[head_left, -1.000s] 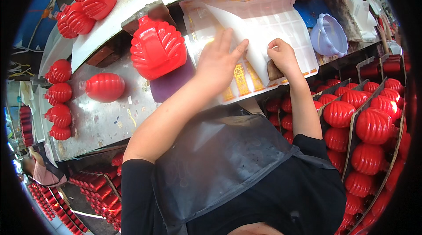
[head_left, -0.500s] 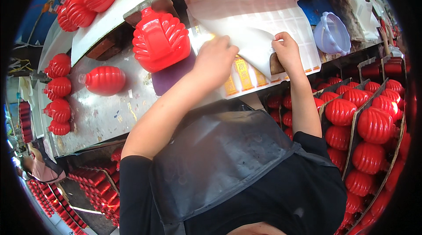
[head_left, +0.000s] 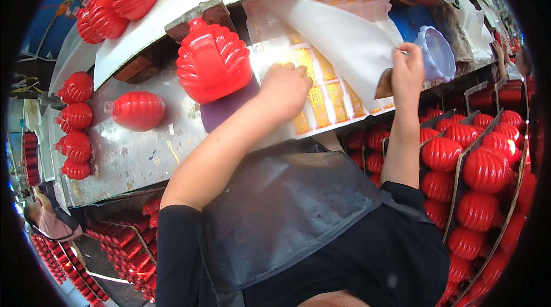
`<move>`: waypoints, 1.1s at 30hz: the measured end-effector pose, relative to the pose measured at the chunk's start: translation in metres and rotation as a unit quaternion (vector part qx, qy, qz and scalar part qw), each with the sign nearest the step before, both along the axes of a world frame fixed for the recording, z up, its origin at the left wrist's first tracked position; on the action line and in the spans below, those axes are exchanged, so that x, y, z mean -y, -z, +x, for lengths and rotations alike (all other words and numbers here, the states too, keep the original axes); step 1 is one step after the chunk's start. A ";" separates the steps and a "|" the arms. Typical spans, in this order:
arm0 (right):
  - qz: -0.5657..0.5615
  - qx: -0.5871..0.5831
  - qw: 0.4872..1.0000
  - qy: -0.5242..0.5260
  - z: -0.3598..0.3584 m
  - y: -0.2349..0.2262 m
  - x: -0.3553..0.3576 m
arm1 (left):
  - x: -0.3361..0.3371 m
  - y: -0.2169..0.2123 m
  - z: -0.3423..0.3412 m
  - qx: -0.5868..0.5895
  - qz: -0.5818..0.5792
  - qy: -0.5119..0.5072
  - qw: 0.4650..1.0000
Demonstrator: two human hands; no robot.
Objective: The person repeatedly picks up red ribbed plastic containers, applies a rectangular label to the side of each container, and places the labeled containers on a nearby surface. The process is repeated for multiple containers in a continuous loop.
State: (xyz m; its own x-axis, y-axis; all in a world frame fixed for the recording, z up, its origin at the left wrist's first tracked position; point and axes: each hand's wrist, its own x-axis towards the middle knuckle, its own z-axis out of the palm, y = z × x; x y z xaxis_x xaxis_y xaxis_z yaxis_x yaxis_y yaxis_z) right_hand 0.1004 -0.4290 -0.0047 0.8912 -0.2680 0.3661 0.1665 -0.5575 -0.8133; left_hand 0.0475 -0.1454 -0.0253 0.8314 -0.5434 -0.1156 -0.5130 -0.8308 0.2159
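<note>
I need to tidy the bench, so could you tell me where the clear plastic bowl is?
In the head view, the clear plastic bowl sits on the bench at upper right, just beyond the right hand lifting the white sheet.

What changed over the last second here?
The right hand has peeled the white sheet up and back, uncovering rows of yellow labels. The left hand stays pressed on the label sheet. The big red lantern beside it has not moved on the bench.

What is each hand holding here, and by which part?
Right hand pinches the white backing sheet by its lifted lower edge; left hand presses flat on the yellow label sheet.
</note>
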 end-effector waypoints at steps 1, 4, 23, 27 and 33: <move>-0.033 -0.026 0.998 0.045 0.004 -0.002 0.008 | -0.001 -0.001 0.000 0.002 -0.007 -0.005 1.000; -0.209 -0.095 0.966 0.121 0.010 0.001 0.030 | -0.005 -0.004 0.003 -0.003 -0.033 0.008 0.999; -0.396 -0.126 0.892 -0.177 0.053 0.006 -0.109 | 0.013 -0.021 0.114 -0.102 -0.255 -0.419 0.865; -0.358 -0.108 0.909 -0.182 0.056 0.010 -0.104 | 0.023 -0.005 0.124 -0.016 -0.324 -0.481 0.814; -0.366 -0.082 0.906 -0.196 0.058 0.013 -0.092 | 0.027 -0.002 0.136 0.039 -0.227 -0.456 0.859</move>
State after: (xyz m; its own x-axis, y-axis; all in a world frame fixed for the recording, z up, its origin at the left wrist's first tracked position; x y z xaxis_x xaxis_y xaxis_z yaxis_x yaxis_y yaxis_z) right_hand 0.1587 -0.3368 -0.0181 0.9241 0.3415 0.1716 0.3782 -0.8816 -0.2823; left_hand 0.1836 -0.1721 -0.0236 0.9309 0.3651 0.0119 0.2798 -0.7336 0.6193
